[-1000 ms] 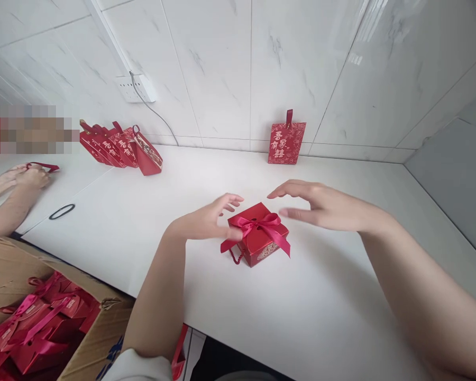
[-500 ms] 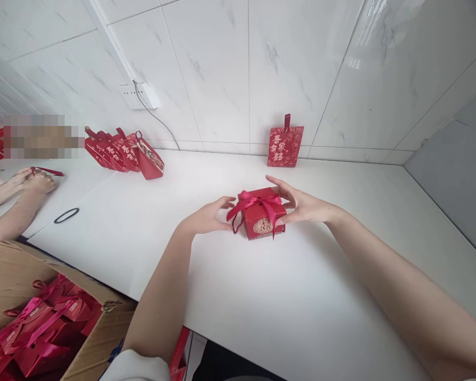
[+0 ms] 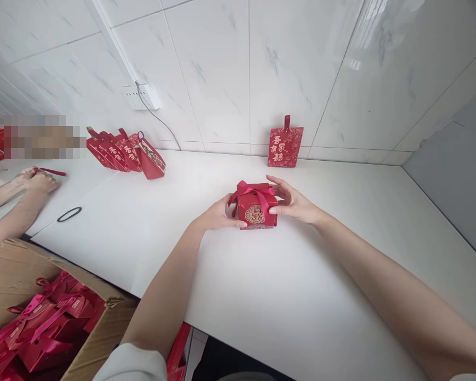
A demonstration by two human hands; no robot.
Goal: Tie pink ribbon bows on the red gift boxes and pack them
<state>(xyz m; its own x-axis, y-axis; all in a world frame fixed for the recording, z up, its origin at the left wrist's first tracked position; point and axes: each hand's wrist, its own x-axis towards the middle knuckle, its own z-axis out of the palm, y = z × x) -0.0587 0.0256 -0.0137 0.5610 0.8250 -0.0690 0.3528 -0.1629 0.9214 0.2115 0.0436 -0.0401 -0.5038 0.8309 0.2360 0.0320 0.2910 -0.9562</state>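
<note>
A small red gift box (image 3: 244, 202) with a gold round emblem on its front stands on the white table. A crimson ribbon (image 3: 262, 191) is tied in a bow over its top. My left hand (image 3: 218, 214) holds the box's left side, thumb along the lower front edge, its other fingers partly hidden behind the side. From the right, my right hand (image 3: 295, 205) grips it with the thumb on the front corner and fingers round the side and back; its index finger sticks out above. A dark red cord loop (image 3: 234, 210) hangs at the box's left.
One flat red bag (image 3: 285, 148) leans against the tiled wall; several more red bags (image 3: 122, 153) stand at the left. A cardboard box (image 3: 103, 338) full of ribboned red boxes is at lower left. A black ring (image 3: 69, 214) lies near another person's hands (image 3: 39, 180).
The gift box has turned so its emblem faces me more squarely, and it has shifted slightly left. My left hand has closed in on its side.
</note>
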